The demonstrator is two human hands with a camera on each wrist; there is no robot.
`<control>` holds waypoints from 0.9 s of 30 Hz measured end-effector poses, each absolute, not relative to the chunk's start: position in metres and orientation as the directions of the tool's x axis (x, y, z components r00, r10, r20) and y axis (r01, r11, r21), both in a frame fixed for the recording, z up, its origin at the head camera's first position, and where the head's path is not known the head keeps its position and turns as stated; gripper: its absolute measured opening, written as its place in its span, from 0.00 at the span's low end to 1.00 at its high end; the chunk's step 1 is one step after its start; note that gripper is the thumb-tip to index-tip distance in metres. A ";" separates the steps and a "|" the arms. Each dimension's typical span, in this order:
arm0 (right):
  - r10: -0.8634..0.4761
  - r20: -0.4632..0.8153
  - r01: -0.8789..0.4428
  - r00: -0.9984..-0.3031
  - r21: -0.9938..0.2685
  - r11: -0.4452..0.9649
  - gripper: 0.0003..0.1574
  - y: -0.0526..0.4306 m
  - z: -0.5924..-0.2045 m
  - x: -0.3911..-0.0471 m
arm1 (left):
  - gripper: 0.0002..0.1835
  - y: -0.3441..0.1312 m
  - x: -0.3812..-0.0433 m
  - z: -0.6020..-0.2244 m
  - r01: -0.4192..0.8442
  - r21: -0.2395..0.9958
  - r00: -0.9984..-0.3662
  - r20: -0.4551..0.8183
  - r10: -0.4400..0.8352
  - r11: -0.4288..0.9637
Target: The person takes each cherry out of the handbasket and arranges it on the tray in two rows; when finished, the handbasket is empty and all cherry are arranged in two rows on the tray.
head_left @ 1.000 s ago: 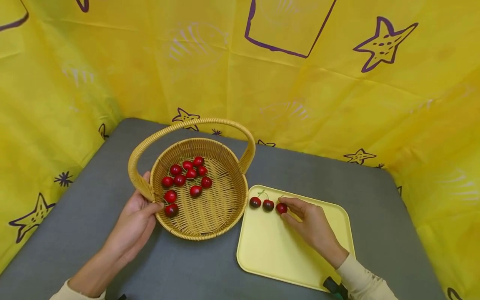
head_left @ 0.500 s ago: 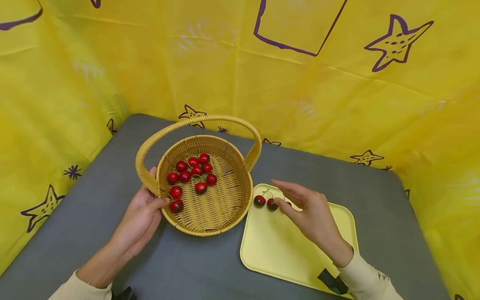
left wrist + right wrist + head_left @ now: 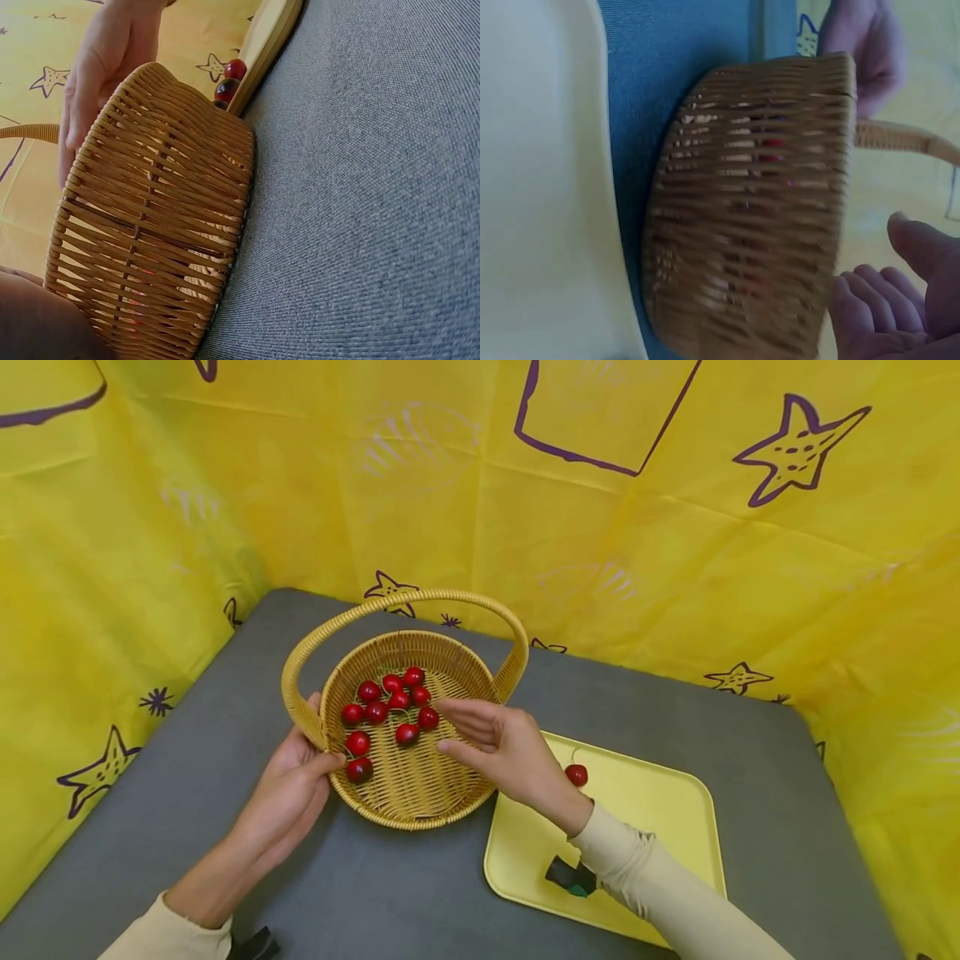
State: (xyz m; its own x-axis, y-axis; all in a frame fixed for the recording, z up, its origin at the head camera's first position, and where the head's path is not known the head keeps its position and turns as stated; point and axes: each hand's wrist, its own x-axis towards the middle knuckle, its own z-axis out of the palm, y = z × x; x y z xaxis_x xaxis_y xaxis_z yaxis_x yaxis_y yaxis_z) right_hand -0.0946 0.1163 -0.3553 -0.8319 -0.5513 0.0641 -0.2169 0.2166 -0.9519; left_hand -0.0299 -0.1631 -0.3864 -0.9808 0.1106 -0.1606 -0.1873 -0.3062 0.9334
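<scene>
A round wicker basket with a tall arched handle holds several dark red cherries, mostly on its left side. At the left rim, by the foot of the handle, my left hand grips the basket, thumb over the edge. My right hand reaches over the right part of the basket. Its fingers are extended, thumb apart, with nothing between them. On the yellow tray one stemmed cherry shows beside my right wrist. In the left wrist view more cherries sit by the tray's edge; my right arm hides them from the head view.
The tray lies right of the basket on a grey cloth-covered table. Yellow fabric with starfish drawings hangs behind and at both sides. A black strap piece hangs from my right wrist over the tray.
My right hand let go of the third cherry on the tray, lifted off, and moved left over the basket. The left hand keeps its grip on the rim.
</scene>
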 end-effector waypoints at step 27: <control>-0.590 -0.057 -0.282 -0.805 -0.839 0.465 0.24 0.066 -0.380 -0.123 | 0.52 -0.162 -0.030 -0.387 -0.188 0.931 -0.981 -0.163 0.107 -0.312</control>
State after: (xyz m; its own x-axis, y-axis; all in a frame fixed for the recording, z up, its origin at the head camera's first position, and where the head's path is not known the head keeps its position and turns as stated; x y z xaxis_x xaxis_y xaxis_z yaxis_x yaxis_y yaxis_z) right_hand -0.1232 0.0659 -0.3805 -0.8052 -0.5902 -0.0571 -0.2816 0.4654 -0.8391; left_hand -0.0302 -0.1624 -0.3868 -0.9809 0.1067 -0.1626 -0.1883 -0.3121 0.9312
